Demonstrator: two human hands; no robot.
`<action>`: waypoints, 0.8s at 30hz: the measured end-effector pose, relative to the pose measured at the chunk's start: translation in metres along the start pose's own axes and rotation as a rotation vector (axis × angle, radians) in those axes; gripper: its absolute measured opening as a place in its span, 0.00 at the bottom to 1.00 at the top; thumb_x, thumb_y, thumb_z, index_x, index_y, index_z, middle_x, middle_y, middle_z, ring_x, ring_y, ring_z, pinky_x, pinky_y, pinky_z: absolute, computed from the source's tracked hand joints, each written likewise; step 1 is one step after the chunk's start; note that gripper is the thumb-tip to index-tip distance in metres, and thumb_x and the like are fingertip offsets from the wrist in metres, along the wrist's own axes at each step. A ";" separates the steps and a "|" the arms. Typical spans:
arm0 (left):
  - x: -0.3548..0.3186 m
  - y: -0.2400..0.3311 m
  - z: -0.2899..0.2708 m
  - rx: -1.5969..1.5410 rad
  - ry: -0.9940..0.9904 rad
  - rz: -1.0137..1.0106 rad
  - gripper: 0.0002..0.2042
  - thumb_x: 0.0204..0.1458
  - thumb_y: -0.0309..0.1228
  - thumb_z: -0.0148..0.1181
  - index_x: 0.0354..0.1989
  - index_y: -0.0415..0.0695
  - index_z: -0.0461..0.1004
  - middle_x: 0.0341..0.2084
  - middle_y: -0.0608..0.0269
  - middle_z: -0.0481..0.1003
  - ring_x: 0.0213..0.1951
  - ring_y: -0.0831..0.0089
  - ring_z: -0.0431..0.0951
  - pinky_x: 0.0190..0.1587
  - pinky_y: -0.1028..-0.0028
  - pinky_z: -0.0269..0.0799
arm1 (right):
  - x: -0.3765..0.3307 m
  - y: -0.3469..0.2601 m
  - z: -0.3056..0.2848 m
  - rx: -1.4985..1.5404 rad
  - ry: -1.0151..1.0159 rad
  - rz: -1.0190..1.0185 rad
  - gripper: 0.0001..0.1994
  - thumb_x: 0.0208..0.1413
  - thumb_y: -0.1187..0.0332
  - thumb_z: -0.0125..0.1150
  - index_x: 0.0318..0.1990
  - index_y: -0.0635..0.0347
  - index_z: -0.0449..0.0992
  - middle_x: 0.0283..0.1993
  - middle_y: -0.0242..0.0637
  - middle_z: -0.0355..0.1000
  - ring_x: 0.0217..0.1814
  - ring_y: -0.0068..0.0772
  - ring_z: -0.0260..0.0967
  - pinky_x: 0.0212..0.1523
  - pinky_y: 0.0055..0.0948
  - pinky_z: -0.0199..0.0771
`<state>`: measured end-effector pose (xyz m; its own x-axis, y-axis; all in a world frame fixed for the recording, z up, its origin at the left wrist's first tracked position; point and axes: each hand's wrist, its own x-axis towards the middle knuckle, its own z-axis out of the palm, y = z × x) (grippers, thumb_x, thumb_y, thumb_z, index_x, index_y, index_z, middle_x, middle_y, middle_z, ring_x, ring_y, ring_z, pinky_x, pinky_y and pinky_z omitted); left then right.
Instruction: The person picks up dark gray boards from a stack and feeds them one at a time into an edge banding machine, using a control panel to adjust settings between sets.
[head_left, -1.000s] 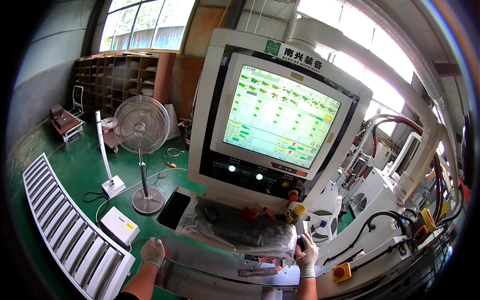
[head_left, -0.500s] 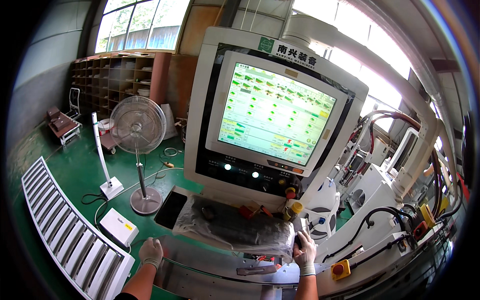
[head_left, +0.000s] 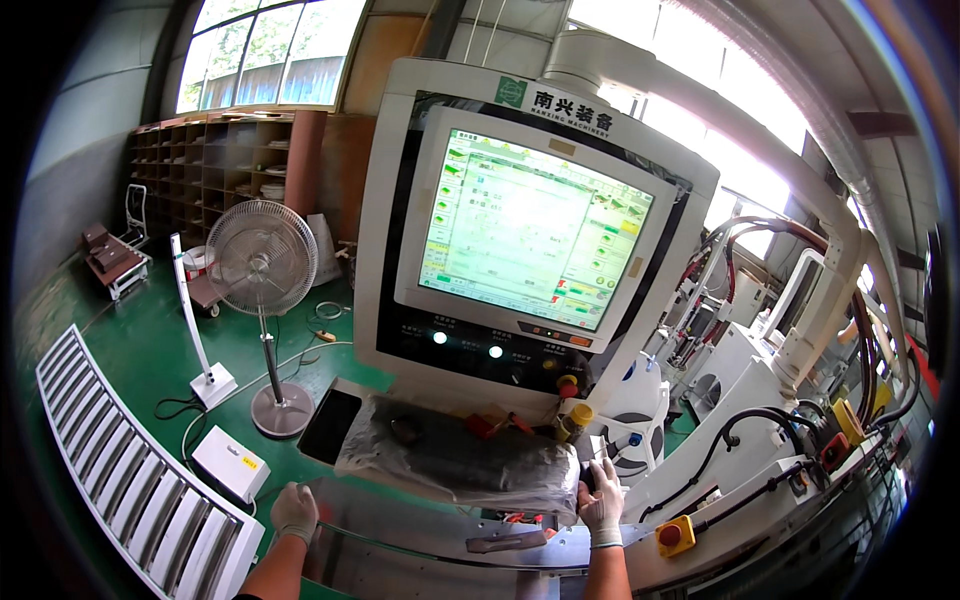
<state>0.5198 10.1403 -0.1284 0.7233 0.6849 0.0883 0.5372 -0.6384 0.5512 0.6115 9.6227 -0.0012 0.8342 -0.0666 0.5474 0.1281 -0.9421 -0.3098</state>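
A glove covers each of my hands. My right hand (head_left: 601,508) lies over a small black computer mouse (head_left: 586,474) at the right end of the keyboard tray, its fingers bent around it and hiding most of it. Beside the left end of the grey metal beam (head_left: 390,512), my left hand (head_left: 296,512) is curled closed with nothing visible in it. Between and beyond my hands, a plastic-covered keyboard (head_left: 450,465) rests on the tray. Above it stands the control cabinet's lit screen (head_left: 530,235), showing a large pale window.
On the tray lie a red object (head_left: 482,426) and a yellow-capped container (head_left: 574,421). A red-and-yellow stop button (head_left: 675,537) sits at right. At left are a roller conveyor (head_left: 140,470), a standing fan (head_left: 262,262) and a white box (head_left: 231,464) on the green floor.
The screen has switched from a page of small green icons to a large pale window. The whole view has shifted slightly; both hands keep nearly the same places.
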 end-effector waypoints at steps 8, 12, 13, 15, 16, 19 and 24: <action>0.003 -0.014 0.012 0.014 0.013 0.022 0.18 0.57 0.42 0.45 0.41 0.40 0.72 0.37 0.44 0.77 0.40 0.46 0.77 0.44 0.52 0.71 | -0.002 0.004 -0.003 0.048 -0.021 -0.080 0.24 0.46 0.64 0.63 0.54 0.55 0.73 0.61 0.43 0.67 0.57 0.53 0.66 0.58 0.44 0.67; 0.000 -0.007 0.005 0.030 -0.006 0.016 0.18 0.57 0.43 0.45 0.41 0.40 0.72 0.37 0.44 0.77 0.40 0.46 0.77 0.44 0.52 0.71 | -0.002 0.008 -0.001 0.057 0.000 -0.105 0.24 0.45 0.65 0.64 0.53 0.56 0.74 0.60 0.43 0.68 0.58 0.52 0.66 0.59 0.43 0.66; 0.000 -0.008 0.003 0.036 -0.011 0.013 0.18 0.57 0.43 0.45 0.41 0.40 0.72 0.37 0.44 0.77 0.40 0.46 0.77 0.44 0.52 0.71 | 0.000 0.007 -0.001 0.080 0.001 -0.122 0.24 0.44 0.66 0.64 0.53 0.57 0.74 0.59 0.45 0.69 0.58 0.52 0.67 0.58 0.43 0.67; 0.002 -0.011 0.005 0.038 -0.012 0.008 0.18 0.57 0.43 0.44 0.42 0.40 0.72 0.37 0.44 0.77 0.40 0.46 0.77 0.44 0.52 0.71 | 0.001 0.006 0.000 0.103 0.001 -0.140 0.24 0.44 0.67 0.64 0.53 0.58 0.75 0.59 0.47 0.69 0.58 0.53 0.67 0.58 0.42 0.69; 0.004 -0.013 0.006 0.039 -0.014 0.004 0.18 0.57 0.43 0.44 0.42 0.40 0.72 0.36 0.44 0.77 0.40 0.46 0.77 0.44 0.52 0.71 | 0.001 0.005 0.001 0.123 -0.005 -0.143 0.24 0.44 0.68 0.64 0.53 0.57 0.75 0.58 0.47 0.69 0.58 0.53 0.67 0.58 0.42 0.69; 0.007 -0.015 0.011 0.037 0.009 0.030 0.18 0.57 0.43 0.45 0.42 0.40 0.72 0.36 0.44 0.77 0.40 0.46 0.77 0.44 0.52 0.71 | 0.003 0.005 0.000 0.139 -0.004 -0.151 0.24 0.43 0.68 0.64 0.53 0.57 0.75 0.58 0.46 0.70 0.58 0.53 0.67 0.58 0.42 0.69; 0.013 -0.008 0.023 0.024 -0.006 0.041 0.18 0.57 0.43 0.45 0.42 0.41 0.72 0.36 0.45 0.77 0.41 0.45 0.76 0.45 0.52 0.71 | 0.001 0.010 -0.007 0.094 0.013 -0.117 0.24 0.43 0.68 0.63 0.53 0.55 0.75 0.57 0.46 0.70 0.58 0.52 0.68 0.59 0.41 0.69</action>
<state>0.5349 10.1456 -0.1510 0.7477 0.6556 0.1054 0.5172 -0.6746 0.5267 0.6099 9.6109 0.0021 0.8038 0.0373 0.5937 0.2742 -0.9089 -0.3141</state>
